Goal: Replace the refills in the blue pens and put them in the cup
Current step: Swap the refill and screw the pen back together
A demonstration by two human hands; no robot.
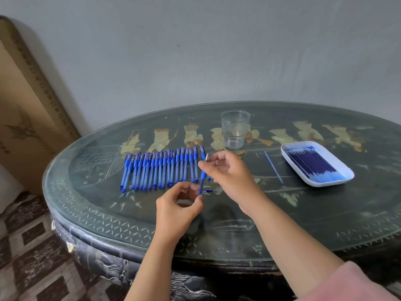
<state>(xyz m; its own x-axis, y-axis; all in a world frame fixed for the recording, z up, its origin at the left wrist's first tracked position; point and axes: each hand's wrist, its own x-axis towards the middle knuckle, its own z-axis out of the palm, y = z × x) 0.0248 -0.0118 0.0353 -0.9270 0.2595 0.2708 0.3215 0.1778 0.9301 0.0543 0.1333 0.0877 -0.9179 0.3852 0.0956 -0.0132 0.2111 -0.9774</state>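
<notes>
Several capped blue pens [160, 169] lie side by side in a row on the dark oval table [303, 213]. Above the table near the row's right end, both hands hold one uncapped blue pen [203, 177] upright. My right hand [227, 170] pinches its upper end by the metal tip. My left hand [180, 205] pinches its lower end. A pen cap [207, 191] lies on the table just behind the left fingers. A clear plastic cup [235, 129] with nothing in it stands behind the row. A white tray [345, 168] at the right holds several blue refills [312, 165]. One loose refill [273, 167] lies between hands and tray.
A tall cardboard box [28, 101] leans against the grey wall at the left. Patterned floor tiles [32, 246] show beside the table's near-left rim. The table's glass top carries pale painted figures behind the cup.
</notes>
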